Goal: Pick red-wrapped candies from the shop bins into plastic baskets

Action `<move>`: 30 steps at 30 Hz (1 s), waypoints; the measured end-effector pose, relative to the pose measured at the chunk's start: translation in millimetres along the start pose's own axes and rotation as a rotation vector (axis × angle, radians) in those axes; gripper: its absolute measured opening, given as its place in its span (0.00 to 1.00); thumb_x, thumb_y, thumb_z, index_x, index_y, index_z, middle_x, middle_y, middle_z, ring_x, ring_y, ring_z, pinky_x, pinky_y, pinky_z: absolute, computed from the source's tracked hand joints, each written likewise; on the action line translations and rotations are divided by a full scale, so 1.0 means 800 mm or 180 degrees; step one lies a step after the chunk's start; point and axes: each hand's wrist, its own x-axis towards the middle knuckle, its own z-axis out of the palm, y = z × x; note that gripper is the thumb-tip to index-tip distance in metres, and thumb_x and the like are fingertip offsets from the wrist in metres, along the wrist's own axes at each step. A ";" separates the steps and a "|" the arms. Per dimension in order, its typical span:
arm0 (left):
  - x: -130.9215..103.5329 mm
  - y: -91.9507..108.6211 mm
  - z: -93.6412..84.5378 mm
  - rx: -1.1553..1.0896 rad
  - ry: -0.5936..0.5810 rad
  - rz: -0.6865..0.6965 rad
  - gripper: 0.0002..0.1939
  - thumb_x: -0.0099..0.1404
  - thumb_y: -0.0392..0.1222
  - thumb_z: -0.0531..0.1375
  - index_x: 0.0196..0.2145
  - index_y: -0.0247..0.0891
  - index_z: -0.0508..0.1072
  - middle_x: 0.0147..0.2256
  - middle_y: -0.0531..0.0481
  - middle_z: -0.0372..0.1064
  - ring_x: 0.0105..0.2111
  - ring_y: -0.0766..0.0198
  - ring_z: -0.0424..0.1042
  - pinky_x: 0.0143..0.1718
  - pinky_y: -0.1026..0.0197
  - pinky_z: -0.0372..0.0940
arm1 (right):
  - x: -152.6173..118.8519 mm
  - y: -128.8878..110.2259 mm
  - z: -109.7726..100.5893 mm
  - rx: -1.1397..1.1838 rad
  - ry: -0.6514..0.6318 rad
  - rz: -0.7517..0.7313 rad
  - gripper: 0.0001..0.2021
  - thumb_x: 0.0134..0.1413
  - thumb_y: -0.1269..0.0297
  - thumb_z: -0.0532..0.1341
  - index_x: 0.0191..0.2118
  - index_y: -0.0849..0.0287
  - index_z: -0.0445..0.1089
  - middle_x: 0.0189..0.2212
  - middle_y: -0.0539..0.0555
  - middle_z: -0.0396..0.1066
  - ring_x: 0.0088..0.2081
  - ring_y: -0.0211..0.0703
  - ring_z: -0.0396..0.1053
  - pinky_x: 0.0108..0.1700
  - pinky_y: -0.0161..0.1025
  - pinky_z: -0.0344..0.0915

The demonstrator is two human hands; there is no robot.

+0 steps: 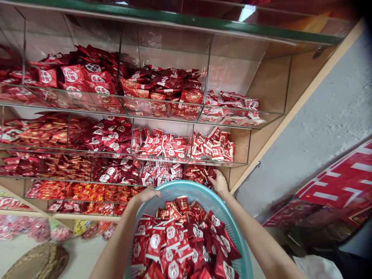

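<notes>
A turquoise plastic basket (pixel 246 244) sits in front of me, filled with red wrapped candies (pixel 174 244) that carry white round labels, with small gold-and-red ones at its far side. My left hand (pixel 147 194) is closed over the basket's far left rim. Beyond the far right rim, my right hand (pixel 218 182) reaches into a shelf compartment of small dark red wrapped candies (pixel 199 173). Its fingers are bent around some of those candies, and the fingertips are partly hidden among them.
Tiered wooden shelves (pixel 255 155) with clear dividers hold many red packets (pixel 95 77). A grey wall (pixel 308 128) rises on the right, with a red-and-white printed sheet (pixel 343 178) beside it. A woven basket (pixel 37 263) stands on the floor at lower left.
</notes>
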 end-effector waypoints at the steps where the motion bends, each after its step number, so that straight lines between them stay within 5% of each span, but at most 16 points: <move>1: -0.001 0.001 0.000 -0.0004 0.0007 0.0000 0.10 0.44 0.42 0.60 0.24 0.33 0.73 0.18 0.50 0.70 0.18 0.63 0.67 0.18 0.64 0.60 | 0.000 -0.005 -0.006 0.0032 0.0018 -0.0066 0.23 0.50 0.60 0.57 0.53 0.60 0.62 0.49 0.61 0.66 0.48 0.50 0.66 0.49 0.45 0.62; 6: -0.006 0.005 0.001 -0.0059 -0.0103 0.0030 0.12 0.44 0.43 0.60 0.25 0.32 0.74 0.19 0.50 0.71 0.18 0.63 0.68 0.20 0.63 0.62 | -0.022 -0.055 -0.044 0.0163 -0.0067 -0.0710 0.24 0.52 0.52 0.57 0.53 0.57 0.62 0.48 0.59 0.66 0.44 0.49 0.68 0.44 0.43 0.64; 10: -0.007 0.005 0.001 -0.0105 -0.0140 0.0063 0.13 0.44 0.43 0.60 0.27 0.31 0.74 0.19 0.50 0.72 0.19 0.62 0.69 0.21 0.63 0.63 | -0.063 -0.108 -0.057 0.0125 -0.0521 -0.1108 0.24 0.54 0.51 0.57 0.55 0.52 0.60 0.48 0.56 0.64 0.43 0.48 0.67 0.44 0.43 0.64; 16: -0.006 0.002 0.002 -0.0108 -0.0124 0.0045 0.11 0.44 0.43 0.60 0.24 0.31 0.73 0.18 0.50 0.70 0.17 0.63 0.67 0.20 0.63 0.62 | -0.111 -0.164 -0.016 0.0060 -0.1615 -0.1812 0.23 0.53 0.56 0.59 0.55 0.51 0.60 0.48 0.56 0.65 0.46 0.50 0.66 0.47 0.45 0.63; 20: -0.003 0.001 0.001 -0.0081 -0.0100 0.0080 0.12 0.44 0.43 0.60 0.24 0.31 0.73 0.18 0.50 0.70 0.18 0.64 0.67 0.21 0.63 0.62 | -0.117 -0.184 0.005 0.0087 -0.1884 -0.2119 0.26 0.50 0.54 0.62 0.55 0.51 0.60 0.49 0.57 0.65 0.47 0.51 0.66 0.47 0.44 0.62; 24: -0.004 0.004 0.001 -0.0042 -0.0117 0.0071 0.11 0.43 0.42 0.59 0.24 0.31 0.73 0.18 0.50 0.70 0.18 0.64 0.67 0.21 0.64 0.61 | -0.104 -0.187 0.001 0.0582 -0.1371 -0.1840 0.15 0.56 0.51 0.55 0.44 0.53 0.67 0.41 0.54 0.68 0.40 0.45 0.66 0.43 0.40 0.62; 27: -0.006 0.006 0.002 -0.0015 -0.0080 0.0062 0.09 0.43 0.42 0.59 0.22 0.33 0.72 0.17 0.52 0.68 0.17 0.66 0.64 0.19 0.65 0.59 | -0.076 -0.174 0.001 0.1026 -0.0429 -0.0899 0.15 0.59 0.52 0.51 0.29 0.56 0.67 0.28 0.52 0.68 0.31 0.41 0.64 0.38 0.38 0.61; 30: -0.008 0.008 0.002 0.0025 -0.0036 0.0019 0.08 0.43 0.42 0.59 0.21 0.34 0.71 0.17 0.52 0.67 0.16 0.66 0.63 0.18 0.65 0.58 | -0.038 -0.154 0.011 0.1335 0.0196 0.0045 0.15 0.53 0.50 0.54 0.25 0.56 0.64 0.24 0.51 0.67 0.28 0.41 0.64 0.37 0.38 0.61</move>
